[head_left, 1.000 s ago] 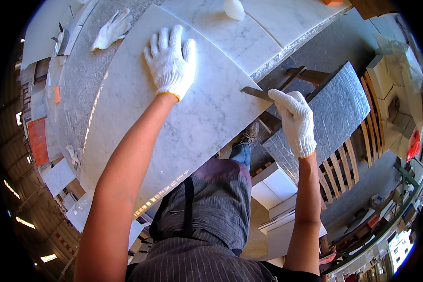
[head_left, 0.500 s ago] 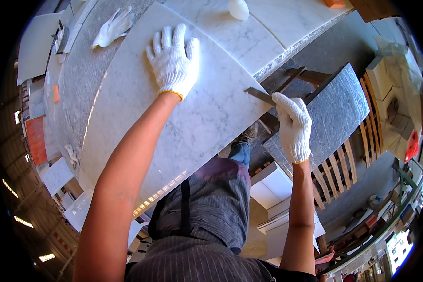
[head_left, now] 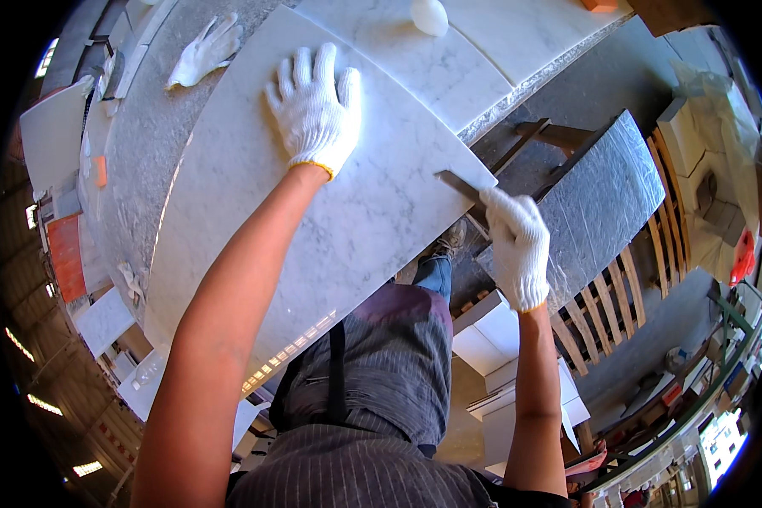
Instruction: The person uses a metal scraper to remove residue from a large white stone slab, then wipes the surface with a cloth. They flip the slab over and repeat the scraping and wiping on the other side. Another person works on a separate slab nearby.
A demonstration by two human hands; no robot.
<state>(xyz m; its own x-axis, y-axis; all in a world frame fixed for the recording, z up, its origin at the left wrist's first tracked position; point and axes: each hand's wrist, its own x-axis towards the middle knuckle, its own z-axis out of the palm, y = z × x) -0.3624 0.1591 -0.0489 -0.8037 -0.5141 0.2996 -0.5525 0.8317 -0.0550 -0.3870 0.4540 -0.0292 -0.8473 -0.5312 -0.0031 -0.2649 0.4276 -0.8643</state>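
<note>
Both my hands wear white knitted gloves with yellow cuffs. My left hand (head_left: 316, 110) lies flat on a grey-veined white marble slab (head_left: 356, 220), its fingers spread. At the slab's right edge, my right hand (head_left: 518, 245) is closed around a tool whose flat, narrow grey metal blade (head_left: 459, 185) lies across the edge, the tip over the slab's top. Its handle is hidden in my fist, so I cannot tell its exact kind. An empty white glove (head_left: 205, 51) lies beyond the slab at the left.
More marble pieces (head_left: 483, 63) adjoin the slab at the far side, with a rounded white object (head_left: 429, 17) on them. To the right stand a film-covered grey slab (head_left: 610, 199) and a slatted wooden pallet (head_left: 601, 309). White boxes (head_left: 488, 330) stand below my right arm.
My right hand has moved a little nearer to me and left along the slab's edge, taking the blade with it. My left hand stays in place.
</note>
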